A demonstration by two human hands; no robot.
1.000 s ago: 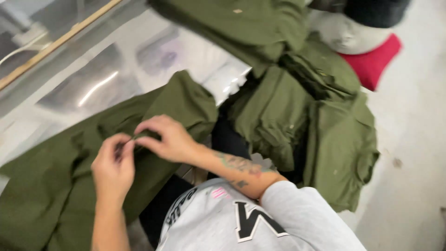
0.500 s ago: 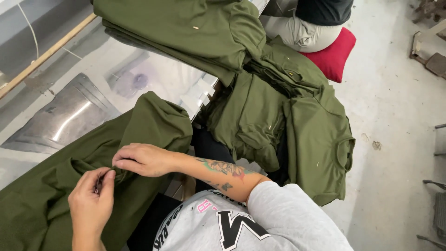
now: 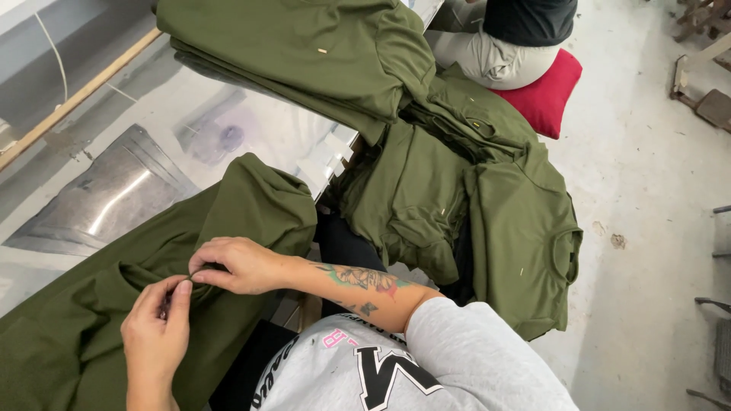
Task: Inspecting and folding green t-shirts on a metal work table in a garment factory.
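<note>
Both the left hand (image 3: 156, 335) and the right hand (image 3: 236, 265) pinch a fold of the olive-green shirt (image 3: 152, 274) lying on the glossy worktop (image 3: 251, 129), where keeping the fingertips close together and the cloth taut should steady the work.

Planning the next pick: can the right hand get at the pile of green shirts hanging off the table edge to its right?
Probably yes. The right hand now pinches the olive garment on the table; nothing stands between it and the hanging shirt pile, though it must let go first.
</note>
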